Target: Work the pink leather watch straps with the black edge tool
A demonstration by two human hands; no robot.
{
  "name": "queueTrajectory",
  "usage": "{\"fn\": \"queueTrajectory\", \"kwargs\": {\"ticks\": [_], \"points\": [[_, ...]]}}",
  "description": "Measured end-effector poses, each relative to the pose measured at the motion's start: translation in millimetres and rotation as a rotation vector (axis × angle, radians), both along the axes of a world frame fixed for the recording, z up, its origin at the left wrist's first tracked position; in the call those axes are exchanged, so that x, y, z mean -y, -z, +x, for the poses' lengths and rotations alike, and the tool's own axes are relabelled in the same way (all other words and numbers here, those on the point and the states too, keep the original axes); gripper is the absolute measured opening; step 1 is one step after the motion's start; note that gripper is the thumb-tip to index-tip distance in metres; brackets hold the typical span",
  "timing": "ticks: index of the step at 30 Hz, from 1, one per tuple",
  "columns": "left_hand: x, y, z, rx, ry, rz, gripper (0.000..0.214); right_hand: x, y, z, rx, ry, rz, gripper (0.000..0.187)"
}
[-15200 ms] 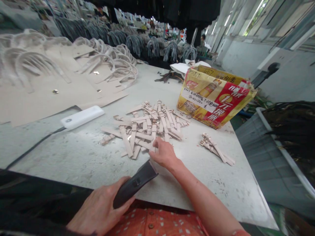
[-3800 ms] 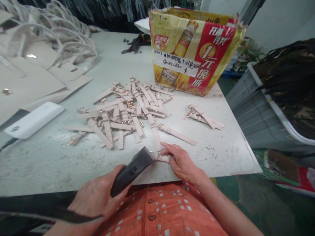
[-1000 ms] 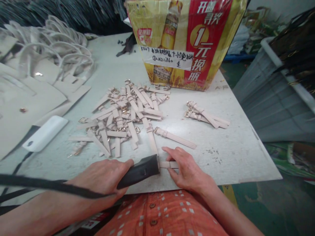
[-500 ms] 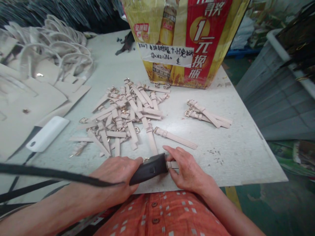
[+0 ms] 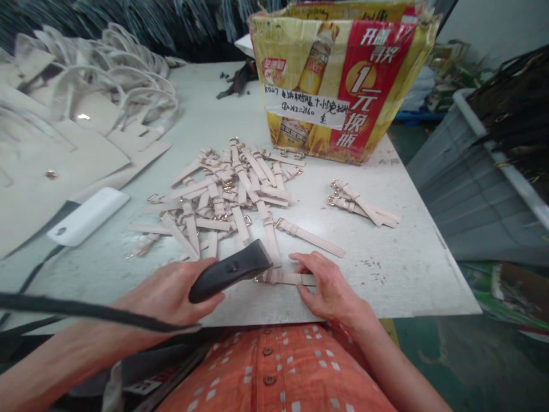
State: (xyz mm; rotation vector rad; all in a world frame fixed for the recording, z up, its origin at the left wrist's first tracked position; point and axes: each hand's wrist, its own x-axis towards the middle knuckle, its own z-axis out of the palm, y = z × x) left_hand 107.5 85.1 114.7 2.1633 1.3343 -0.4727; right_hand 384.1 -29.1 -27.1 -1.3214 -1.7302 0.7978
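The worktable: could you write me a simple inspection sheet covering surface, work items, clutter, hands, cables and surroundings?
Surface: pale tabletop, dark specks at right.
Work items: black clipper-shaped tool; beige buckle strap; large strap heap; small strap pile, apart on the right.
Clutter: yellow-and-red carton behind the heap; white oblong device and beige panels on the left; dark scraps.
Hands: left hand grips the tool; right hand holds the strap near its non-buckle end.
Cables: black cord from the white device; dark strip crosses before the left forearm, cable or not unclear.
Surroundings: grey bin beyond the table's right edge, dark contents.
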Motion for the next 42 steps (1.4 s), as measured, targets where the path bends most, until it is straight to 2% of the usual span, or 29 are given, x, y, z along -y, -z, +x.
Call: {"fn": "queueTrajectory", "kwargs": {"ticks": [4, 8, 12, 15, 18, 20, 23, 27, 30, 32, 36, 42], "points": [[9, 5.0, -12, -0.077, 0.011, -0.036, 0.03, -2, -1.5, 0, 0.02, -0.014, 0.024, 0.057], [13, 16.3, -6, -0.127, 0.066, -0.012, 0.031, -3, -1.9, 1, 0.058, -0.033, 0.048, 0.048], [12, 23.7, 1, -0.119, 0.043, 0.014, 0.031, -2, -2.7, 0, 0.128, -0.039, 0.052, 0.036], [17, 25.8, 1, -0.086, 0.007, 0.046, 0.033, -2, -9.4, -6, 0.252, -0.035, -0.015, 0.031], [28, 25.6, -5, -0.098, -0.028, 0.054, 0.032, -6, -21.2, -14, 0.383, -0.002, -0.148, 0.021], [38, 26.0, -13, -0.058, -0.046, 0.054, 0.032, -10, -28.1, -19, 0.385, 0.042, -0.233, 0.019], [53, 28.5, -29, 0.064, -0.088, 0.08, 0.032, -17, -31.7, -24, 0.194, 0.13, -0.297, 0.024], [70, 29.7, -39, 0.159, -0.155, 0.104, 0.033, -26, -30.0, -39, -0.326, 0.173, -0.382, 0.017], [79, 28.2, -39, 0.207, -0.199, 0.115, 0.035, -33, -34.6, -56, -0.727, 0.213, -0.425, 0.03], [83, 28.0, -37, 0.247, -0.22, 0.126, 0.037, -36, -41.3, -68, -0.911, 0.242, -0.451, 0.036], [87, 29.3, -38, 0.34, -0.257, 0.169, 0.04, -40, -55.9, -84, -1.122, 0.246, -0.504, 0.032], [90, 30.3, -43, 0.421, -0.31, 0.201, 0.034, -40, -63.0, -92, -1.241, 0.197, -0.55, 0.048]]}}
